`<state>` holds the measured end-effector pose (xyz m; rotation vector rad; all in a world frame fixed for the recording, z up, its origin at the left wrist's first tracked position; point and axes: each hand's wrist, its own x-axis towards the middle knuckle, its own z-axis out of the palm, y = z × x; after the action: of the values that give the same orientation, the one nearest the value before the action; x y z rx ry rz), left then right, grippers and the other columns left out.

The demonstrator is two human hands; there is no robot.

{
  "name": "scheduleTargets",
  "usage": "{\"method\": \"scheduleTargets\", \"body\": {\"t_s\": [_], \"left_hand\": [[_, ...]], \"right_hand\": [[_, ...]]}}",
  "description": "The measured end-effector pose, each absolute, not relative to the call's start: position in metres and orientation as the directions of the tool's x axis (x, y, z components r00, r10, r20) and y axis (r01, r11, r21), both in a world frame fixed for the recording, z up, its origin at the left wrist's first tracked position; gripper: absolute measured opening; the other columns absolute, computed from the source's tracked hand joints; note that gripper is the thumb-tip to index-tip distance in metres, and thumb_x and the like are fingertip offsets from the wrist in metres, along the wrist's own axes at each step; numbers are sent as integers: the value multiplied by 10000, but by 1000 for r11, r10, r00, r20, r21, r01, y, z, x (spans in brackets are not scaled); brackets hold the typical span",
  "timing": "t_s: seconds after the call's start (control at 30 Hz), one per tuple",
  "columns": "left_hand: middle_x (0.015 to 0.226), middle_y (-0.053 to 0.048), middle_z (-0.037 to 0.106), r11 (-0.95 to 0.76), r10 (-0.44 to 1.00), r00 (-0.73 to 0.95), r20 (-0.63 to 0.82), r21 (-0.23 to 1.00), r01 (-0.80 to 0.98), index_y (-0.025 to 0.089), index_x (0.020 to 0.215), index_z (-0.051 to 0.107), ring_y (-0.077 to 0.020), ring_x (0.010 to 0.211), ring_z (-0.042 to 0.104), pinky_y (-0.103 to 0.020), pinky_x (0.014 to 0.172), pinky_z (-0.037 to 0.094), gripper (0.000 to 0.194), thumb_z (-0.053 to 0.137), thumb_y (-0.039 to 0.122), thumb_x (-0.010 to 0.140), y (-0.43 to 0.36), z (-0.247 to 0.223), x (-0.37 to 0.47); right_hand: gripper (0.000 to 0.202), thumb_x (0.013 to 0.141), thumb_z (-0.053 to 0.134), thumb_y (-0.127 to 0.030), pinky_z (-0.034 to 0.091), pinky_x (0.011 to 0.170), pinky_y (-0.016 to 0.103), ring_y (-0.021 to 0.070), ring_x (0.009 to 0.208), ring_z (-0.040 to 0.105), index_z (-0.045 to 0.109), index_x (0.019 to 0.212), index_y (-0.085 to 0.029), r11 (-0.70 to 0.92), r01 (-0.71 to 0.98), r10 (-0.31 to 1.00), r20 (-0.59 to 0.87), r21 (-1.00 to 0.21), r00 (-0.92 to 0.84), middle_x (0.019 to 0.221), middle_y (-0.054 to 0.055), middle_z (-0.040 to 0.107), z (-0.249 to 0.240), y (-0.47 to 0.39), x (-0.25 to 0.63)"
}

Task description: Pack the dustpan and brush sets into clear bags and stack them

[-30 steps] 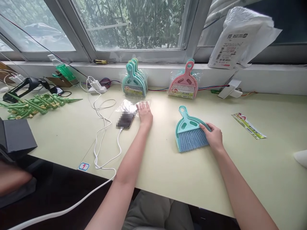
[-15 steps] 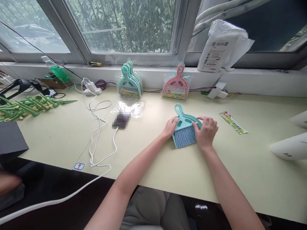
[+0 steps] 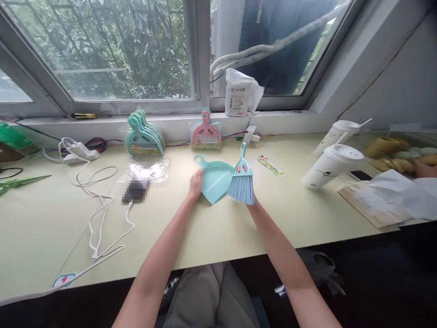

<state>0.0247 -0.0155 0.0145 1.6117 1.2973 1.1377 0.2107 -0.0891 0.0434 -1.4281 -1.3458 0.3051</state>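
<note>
A turquoise dustpan is tilted just over the table, its handle up and to the left. Along its left side my left hand is closed on the rim. To the right, a small turquoise hand brush with blue bristles is held up, handle at the top and bristles downward. It hides nearly all of my right hand, which grips it from behind; those fingers do not show. The brush's lower left corner lies close to the dustpan's right side.
Bagged turquoise dustpan sets and a pink set lean on the sill. A printed label strip, clear wrappers, a blurred dark device with a white cable and lidded white cups stand or lie around. A person's hand shows far right.
The brush has come out of the dustpan and is now apart from it in my right hand. My left hand keeps the dustpan. The view has turned right, bringing the cups and paper bag into sight.
</note>
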Motion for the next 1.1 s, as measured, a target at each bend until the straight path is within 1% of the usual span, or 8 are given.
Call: {"method": "scheduleTargets", "body": {"t_s": [0.07, 0.17, 0.27, 0.37, 0.53, 0.63, 0.87, 1.1], "left_hand": [[1033, -122, 682, -106, 988, -45, 147, 862, 496, 141, 985, 661, -252, 973, 604, -351, 848, 437, 424, 289, 340, 946, -4, 13, 3], [1048, -126, 670, -95, 985, -38, 165, 720, 687, 178, 988, 679, -286, 1011, 578, -384, 870, 418, 414, 313, 365, 935, 4, 12, -24], [1151, -136, 627, -112, 982, -14, 186, 648, 753, 189, 1018, 695, -316, 1135, 502, -402, 928, 396, 387, 366, 360, 908, 3, 11, -35], [1148, -142, 618, -139, 974, -15, 224, 655, 743, 178, 1022, 701, -308, 1165, 482, -396, 963, 385, 411, 354, 366, 907, 2, 9, -35], [996, -122, 672, -124, 973, -67, 220, 746, 655, 169, 925, 691, -239, 975, 593, -345, 903, 415, 450, 282, 355, 921, 5, 9, -37], [948, -100, 690, -95, 979, -73, 190, 740, 666, 181, 852, 670, -227, 891, 608, -318, 815, 430, 370, 365, 387, 890, 3, 12, -38], [991, -98, 689, -140, 982, 27, 189, 618, 773, 212, 861, 654, -254, 946, 599, -320, 756, 410, 280, 409, 346, 878, -14, 17, -21], [906, -157, 686, -36, 981, -74, 178, 545, 837, 189, 787, 659, -302, 891, 613, -362, 727, 410, 347, 358, 324, 896, -22, 18, -12]], "right_hand": [[415, 976, 162, -345, 403, 754, 324, 202, 805, 509, 515, 789, -231, 150, 639, 783, 485, -754, 389, 858, 55, 531, 49, -89, 228], [337, 956, 280, -311, 365, 827, 361, 241, 936, 510, 563, 815, -194, -95, 826, 765, 490, -556, 418, 962, 106, 576, 48, -88, 252], [302, 940, 342, -276, 325, 865, 396, 277, 1024, 491, 615, 905, -152, -284, 916, 818, 426, -284, 386, 1045, 156, 597, 36, -86, 265], [283, 926, 381, -263, 309, 864, 407, 281, 1040, 482, 634, 972, -145, -316, 932, 869, 341, -176, 359, 1069, 162, 607, 24, -85, 267], [339, 888, 453, -403, 281, 868, 435, 297, 1058, 448, 665, 1007, -167, -388, 903, 860, 281, -183, 426, 1114, 162, 599, 22, -85, 263], [377, 851, 484, -462, 269, 869, 448, 311, 1065, 435, 688, 989, -176, -425, 884, 860, 218, -193, 461, 1127, 168, 593, 28, -87, 264], [259, 778, 571, -362, 292, 858, 475, 325, 1011, 479, 698, 892, -167, -372, 918, 885, 248, -134, 395, 1031, 186, 623, 28, -90, 265], [183, 750, 600, -315, 312, 888, 457, 309, 1021, 512, 700, 839, -190, -363, 863, 824, 310, -353, 474, 1008, 137, 649, 26, -86, 268]]}}
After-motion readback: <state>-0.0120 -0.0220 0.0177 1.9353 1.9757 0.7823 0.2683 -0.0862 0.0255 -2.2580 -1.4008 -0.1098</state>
